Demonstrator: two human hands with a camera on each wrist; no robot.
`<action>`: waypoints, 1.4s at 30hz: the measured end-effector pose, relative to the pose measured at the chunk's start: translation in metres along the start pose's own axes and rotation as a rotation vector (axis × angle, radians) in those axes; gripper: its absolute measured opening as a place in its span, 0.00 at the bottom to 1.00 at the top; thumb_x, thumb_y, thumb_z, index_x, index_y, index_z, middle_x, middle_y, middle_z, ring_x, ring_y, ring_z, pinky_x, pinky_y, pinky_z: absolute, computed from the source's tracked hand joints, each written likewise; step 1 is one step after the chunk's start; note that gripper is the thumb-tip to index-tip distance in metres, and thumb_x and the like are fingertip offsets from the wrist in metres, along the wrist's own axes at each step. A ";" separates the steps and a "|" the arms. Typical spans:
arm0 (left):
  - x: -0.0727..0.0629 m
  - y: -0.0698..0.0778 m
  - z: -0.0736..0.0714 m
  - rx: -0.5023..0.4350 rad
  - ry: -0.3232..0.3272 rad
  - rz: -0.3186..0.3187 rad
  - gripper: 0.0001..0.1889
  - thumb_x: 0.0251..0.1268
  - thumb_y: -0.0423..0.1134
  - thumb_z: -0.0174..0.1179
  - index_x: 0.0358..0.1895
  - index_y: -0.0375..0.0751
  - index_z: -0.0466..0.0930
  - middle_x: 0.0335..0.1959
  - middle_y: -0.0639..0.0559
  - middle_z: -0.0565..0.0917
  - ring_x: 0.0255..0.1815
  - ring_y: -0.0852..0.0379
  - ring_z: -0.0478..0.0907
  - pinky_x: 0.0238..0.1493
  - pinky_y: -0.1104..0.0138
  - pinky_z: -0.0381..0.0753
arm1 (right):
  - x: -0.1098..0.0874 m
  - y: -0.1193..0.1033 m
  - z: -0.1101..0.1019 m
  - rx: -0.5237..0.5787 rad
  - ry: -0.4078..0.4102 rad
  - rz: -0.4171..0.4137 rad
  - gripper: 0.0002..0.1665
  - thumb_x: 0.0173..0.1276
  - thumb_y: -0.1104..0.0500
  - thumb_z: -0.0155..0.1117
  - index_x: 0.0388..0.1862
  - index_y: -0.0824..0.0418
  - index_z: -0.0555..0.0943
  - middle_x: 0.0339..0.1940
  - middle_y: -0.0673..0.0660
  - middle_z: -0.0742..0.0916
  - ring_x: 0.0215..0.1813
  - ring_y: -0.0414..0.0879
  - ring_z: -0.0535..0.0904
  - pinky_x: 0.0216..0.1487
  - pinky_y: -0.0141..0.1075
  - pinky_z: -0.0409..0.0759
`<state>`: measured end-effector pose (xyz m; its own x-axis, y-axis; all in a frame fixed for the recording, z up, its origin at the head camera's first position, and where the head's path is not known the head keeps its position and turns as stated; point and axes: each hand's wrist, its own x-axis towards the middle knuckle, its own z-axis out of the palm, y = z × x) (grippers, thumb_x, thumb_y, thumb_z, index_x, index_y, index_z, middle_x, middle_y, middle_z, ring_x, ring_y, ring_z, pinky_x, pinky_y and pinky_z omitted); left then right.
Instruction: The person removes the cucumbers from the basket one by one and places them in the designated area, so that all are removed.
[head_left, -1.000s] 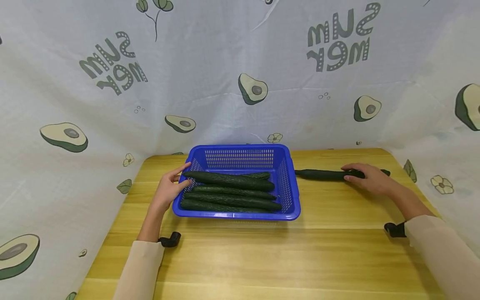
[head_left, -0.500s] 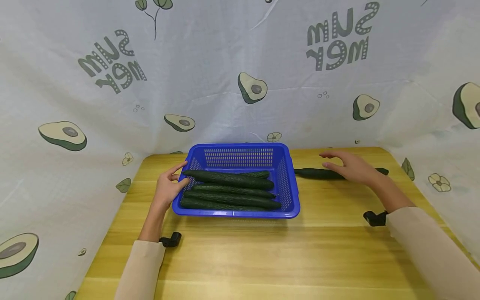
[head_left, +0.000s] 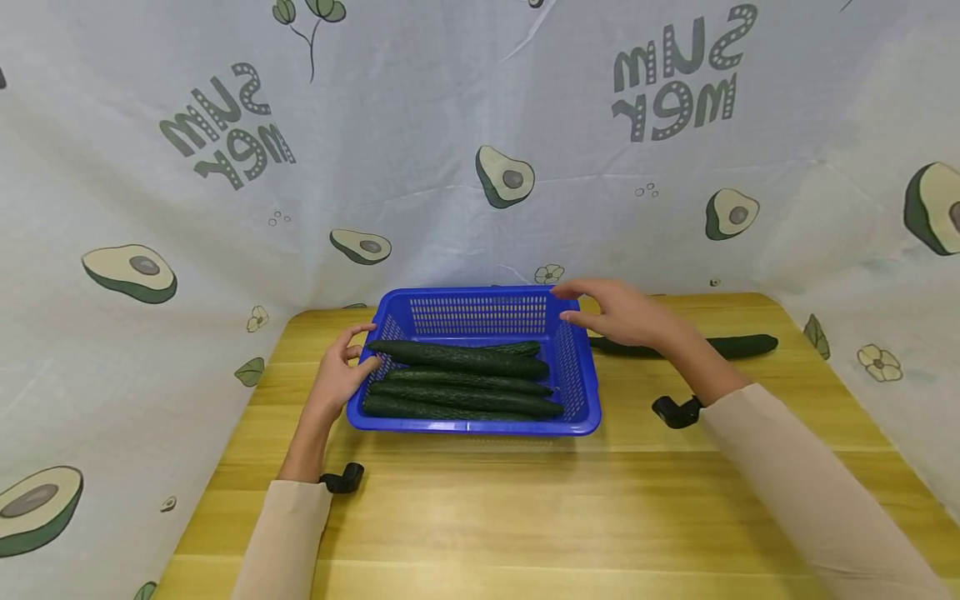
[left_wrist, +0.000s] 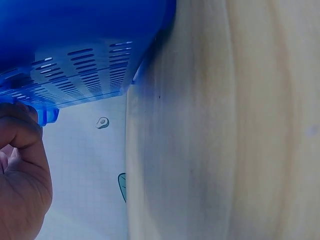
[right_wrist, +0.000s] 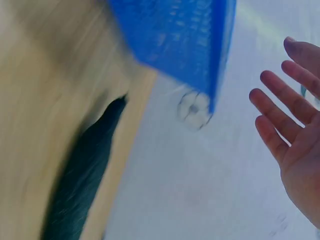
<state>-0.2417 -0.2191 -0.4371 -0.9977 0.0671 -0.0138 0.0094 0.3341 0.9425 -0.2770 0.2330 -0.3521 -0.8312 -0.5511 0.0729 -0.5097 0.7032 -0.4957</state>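
A blue plastic basket (head_left: 480,427) with slotted walls stands at the back middle of the table, holding several long dark green cucumbers (head_left: 459,358). My left hand (head_left: 337,375) grips its left rim, thumb over the inside edge; in the left wrist view the curled fingers (left_wrist: 22,135) meet the rim. Over the basket's right back corner is my right hand (head_left: 618,315), fingers spread and holding nothing. The right wrist view shows its palm (right_wrist: 300,155) apart from the basket wall (right_wrist: 175,40). One more cucumber (head_left: 742,346) lies right of the basket, partly hidden by the right hand and forearm.
The wooden table (head_left: 480,517) runs under both forearms. A white cloth (head_left: 420,150) printed with avocados hangs close behind the table's back edge and along both sides. Each wrist wears a small black camera (head_left: 677,412).
My right hand has let go of the loose cucumber and moved left to the basket's right back corner. That cucumber has stayed in place, and my left hand keeps its grip on the rim.
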 end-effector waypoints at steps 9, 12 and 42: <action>0.001 -0.011 0.000 -0.034 0.024 0.007 0.32 0.69 0.33 0.62 0.75 0.57 0.70 0.38 0.31 0.85 0.18 0.57 0.77 0.22 0.62 0.82 | 0.037 -0.043 0.003 0.016 -0.047 -0.072 0.32 0.77 0.47 0.63 0.75 0.59 0.73 0.70 0.59 0.81 0.72 0.56 0.76 0.74 0.59 0.70; 0.002 -0.011 0.000 -0.053 0.026 0.004 0.33 0.69 0.33 0.62 0.76 0.58 0.69 0.38 0.32 0.86 0.17 0.57 0.78 0.21 0.61 0.82 | 0.049 -0.052 0.008 0.019 -0.084 -0.094 0.33 0.77 0.46 0.62 0.75 0.58 0.72 0.71 0.59 0.80 0.73 0.56 0.75 0.74 0.57 0.70; 0.002 -0.013 0.003 -0.035 0.124 0.026 0.32 0.64 0.34 0.65 0.73 0.59 0.76 0.20 0.52 0.77 0.09 0.65 0.58 0.17 0.70 0.64 | 0.105 -0.068 0.110 0.016 -0.356 -0.094 0.34 0.73 0.44 0.67 0.74 0.53 0.74 0.68 0.61 0.82 0.71 0.56 0.76 0.75 0.56 0.69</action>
<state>-0.2435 -0.2204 -0.4506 -0.9978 -0.0425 0.0502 0.0352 0.3006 0.9531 -0.3050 0.0782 -0.4057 -0.6504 -0.7366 -0.1854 -0.5743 0.6367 -0.5146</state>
